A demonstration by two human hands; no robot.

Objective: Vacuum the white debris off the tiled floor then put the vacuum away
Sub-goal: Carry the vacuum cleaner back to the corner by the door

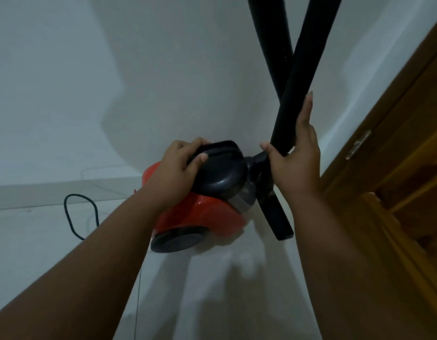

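Nearest, two bare forearms reached away over the pale tiled floor (40, 241), and no white debris showed on the stretch in view, so the vacuuming looked finished, though much of the floor lay out of sight; what seemed left was the putting away, and that appeared to be under way; the left grip (178, 165) was closed over the black top handle (219, 168) of the vacuum (202, 214), fingers curled round its far edge and thumb lying on top; the right grip (294, 155), just to the right, was wrapped round the black tube (300, 82), thumb hooked across the front and one finger stretched up along it; the vacuum sat low between the two hands, close against the foot of the white wall (163, 69), and whether it rested on the floor or hung just clear could not be told; it was a small canister with a glossy orange-red body, a dark grey wheel (175, 241) facing near and a black nozzle (278, 217) slanting down at its right; farther left a black cord (72, 217) lay looped on the floor, not gathered in; above, the hose (273, 33) crossed behind the tube; a wooden door (396, 143) stood at the right.
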